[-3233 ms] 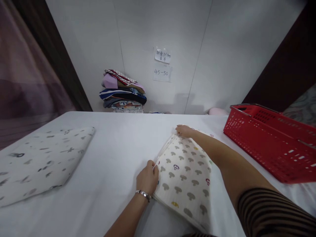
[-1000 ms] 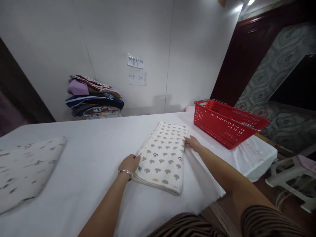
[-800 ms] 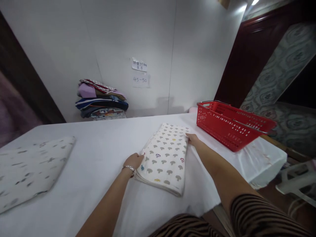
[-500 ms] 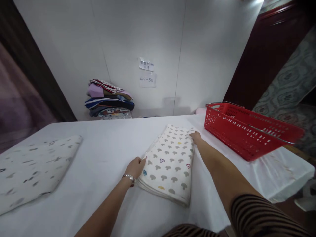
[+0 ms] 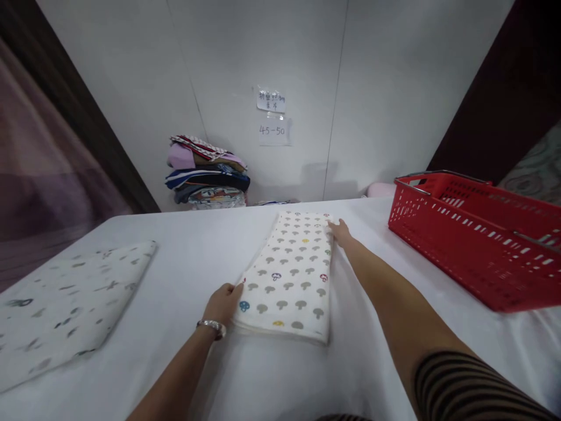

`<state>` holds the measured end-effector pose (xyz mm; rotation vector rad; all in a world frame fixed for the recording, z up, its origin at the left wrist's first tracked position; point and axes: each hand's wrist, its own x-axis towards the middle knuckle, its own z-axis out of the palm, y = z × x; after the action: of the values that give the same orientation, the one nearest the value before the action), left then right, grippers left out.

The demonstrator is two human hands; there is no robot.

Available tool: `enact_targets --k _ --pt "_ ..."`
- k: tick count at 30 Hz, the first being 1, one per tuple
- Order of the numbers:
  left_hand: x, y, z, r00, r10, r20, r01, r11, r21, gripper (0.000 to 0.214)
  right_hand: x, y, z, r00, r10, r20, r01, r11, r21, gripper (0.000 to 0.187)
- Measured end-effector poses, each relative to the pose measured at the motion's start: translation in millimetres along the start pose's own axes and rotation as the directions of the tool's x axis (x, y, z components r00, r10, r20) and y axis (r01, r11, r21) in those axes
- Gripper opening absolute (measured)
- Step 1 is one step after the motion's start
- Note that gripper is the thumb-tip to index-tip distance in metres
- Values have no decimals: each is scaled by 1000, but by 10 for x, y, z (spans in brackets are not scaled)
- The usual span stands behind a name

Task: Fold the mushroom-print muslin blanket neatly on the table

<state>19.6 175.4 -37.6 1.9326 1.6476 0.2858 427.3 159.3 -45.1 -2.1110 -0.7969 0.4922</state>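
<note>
A folded cream cloth with a mushroom print (image 5: pixel 291 278) lies flat in the middle of the white table (image 5: pixel 197 257). My left hand (image 5: pixel 224 303) is closed on its near left corner, fingers tucked at the edge; a silver bracelet sits on that wrist. My right hand (image 5: pixel 340 231) reaches along the cloth's right side and rests its fingers on the far right corner, pinching or pressing the edge.
A red plastic basket (image 5: pixel 473 234) stands on the table at the right. A folded white cloth with grey marks (image 5: pixel 65 298) lies at the left. A stack of folded clothes (image 5: pixel 205 173) sits against the back wall under two paper notes (image 5: pixel 272 114).
The cloth has been turned and shifted so it lies squarer to me, further from the table's right edge. Both hands stayed on its corners. My view swung left.
</note>
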Motion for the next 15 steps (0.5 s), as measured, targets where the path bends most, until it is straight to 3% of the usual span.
enact_targets --k 4,10,12,15 --pt "-13 27 -12 999 25 -26 -24 999 38 32 -630 66 -39 986 132 101 -155 950 272 75" --pt "3 93 -17 998 64 -7 -63 993 101 33 -1933 127 -35 926 141 351 -320 786 529 96" --pt "-3 126 -26 998 65 -10 -64 993 99 32 -2300 118 -7 896 126 425 -370 743 558 98" --pt "-60 182 -42 998 66 -25 -63 994 93 32 -2658 111 -11 897 114 427 -347 780 521 96"
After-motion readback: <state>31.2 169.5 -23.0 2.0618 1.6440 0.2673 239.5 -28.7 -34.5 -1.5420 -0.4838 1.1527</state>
